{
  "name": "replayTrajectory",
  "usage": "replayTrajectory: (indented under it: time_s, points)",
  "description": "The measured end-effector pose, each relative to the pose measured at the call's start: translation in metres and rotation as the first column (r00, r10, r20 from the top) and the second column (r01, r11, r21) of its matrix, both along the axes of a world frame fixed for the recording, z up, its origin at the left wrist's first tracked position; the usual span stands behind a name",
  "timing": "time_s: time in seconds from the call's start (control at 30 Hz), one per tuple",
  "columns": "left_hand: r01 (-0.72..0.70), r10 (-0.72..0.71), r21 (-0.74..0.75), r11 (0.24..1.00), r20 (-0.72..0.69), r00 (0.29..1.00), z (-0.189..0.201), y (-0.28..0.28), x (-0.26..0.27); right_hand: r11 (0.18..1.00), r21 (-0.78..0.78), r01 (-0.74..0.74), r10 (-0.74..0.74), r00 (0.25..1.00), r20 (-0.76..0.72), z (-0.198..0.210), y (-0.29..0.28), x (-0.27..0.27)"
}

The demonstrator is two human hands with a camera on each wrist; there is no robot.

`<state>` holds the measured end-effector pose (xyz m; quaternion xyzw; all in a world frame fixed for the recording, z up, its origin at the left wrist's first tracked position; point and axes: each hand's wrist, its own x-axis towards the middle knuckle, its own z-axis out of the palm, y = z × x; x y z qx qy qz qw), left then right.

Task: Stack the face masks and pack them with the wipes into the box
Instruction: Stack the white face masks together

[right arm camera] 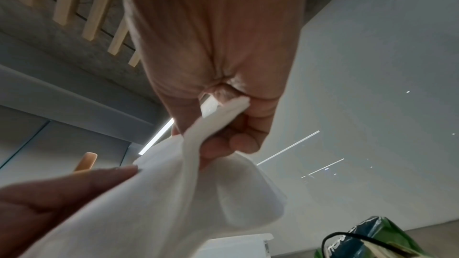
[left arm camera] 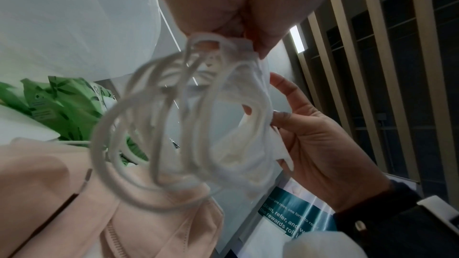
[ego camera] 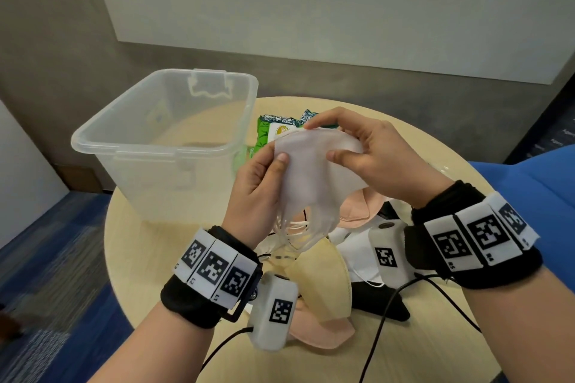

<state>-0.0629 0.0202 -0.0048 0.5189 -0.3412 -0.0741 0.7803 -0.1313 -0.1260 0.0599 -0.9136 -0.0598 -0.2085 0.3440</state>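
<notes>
Both hands hold up white face masks [ego camera: 314, 171] above the round table [ego camera: 124, 246]. My left hand [ego camera: 264, 177] pinches their left edge between thumb and fingers. My right hand [ego camera: 367, 149] grips the right side, thumb on the front. White ear loops [left arm camera: 159, 125] dangle below the masks [left arm camera: 250, 144]; the folded white fabric [right arm camera: 174, 193] fills the right wrist view. More masks lie under my wrists: pink [ego camera: 357, 208], yellow [ego camera: 320, 286], white [ego camera: 354, 252] and black [ego camera: 382, 298]. Green wipes packs [ego camera: 273, 130] lie behind the hands. The clear plastic box [ego camera: 168, 140] stands without a lid at the left.
Black cables [ego camera: 382, 329] run across the table's near side from the wrist cameras. A white board covers the wall behind. Blue carpet lies to the left of the table, and a blue sleeve [ego camera: 529, 190] shows at the right.
</notes>
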Motion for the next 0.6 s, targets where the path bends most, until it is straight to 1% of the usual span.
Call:
replayTrajectory:
  time_s: [0.07,0.13,0.2,0.3,0.43,0.5,0.53,0.6]
  points:
    - [-0.013,0.013,-0.003,1.0,0.012,1.0,0.0,0.0,-0.002,1.0,-0.004,-0.005,0.005,1.0,0.008,-0.002,-0.003,0.0]
    - [-0.06,0.06,-0.004,0.998,0.025,0.998,-0.001,0.002,-0.004,1.0,-0.006,0.0,0.0,1.0,0.025,-0.005,-0.005,-0.001]
    - [-0.112,0.112,-0.016,0.994,0.045,0.993,-0.001,0.002,-0.006,1.0,0.008,0.012,-0.012,0.998,0.064,-0.009,-0.006,-0.002]
    - [-0.14,0.142,-0.036,0.99,0.062,0.988,0.001,0.002,-0.007,0.998,0.035,0.051,-0.056,0.988,0.146,-0.012,-0.004,-0.002]
    - [-0.146,0.143,0.046,0.988,0.059,0.988,0.002,0.003,-0.006,0.993,-0.007,0.114,-0.108,0.958,0.266,-0.013,-0.006,-0.001]
    - [-0.135,0.133,0.056,0.989,0.043,0.99,0.004,0.003,-0.008,0.987,-0.048,0.152,-0.127,0.93,0.344,-0.014,-0.006,-0.002]
    - [-0.121,0.12,0.051,0.991,0.029,0.992,0.004,0.003,-0.009,0.986,-0.066,0.156,-0.12,0.919,0.376,-0.014,-0.006,-0.003]
    - [-0.092,0.092,0.04,0.995,-0.006,0.996,0.005,0.004,-0.009,0.99,-0.083,0.113,-0.072,0.918,0.389,-0.015,-0.004,-0.004]
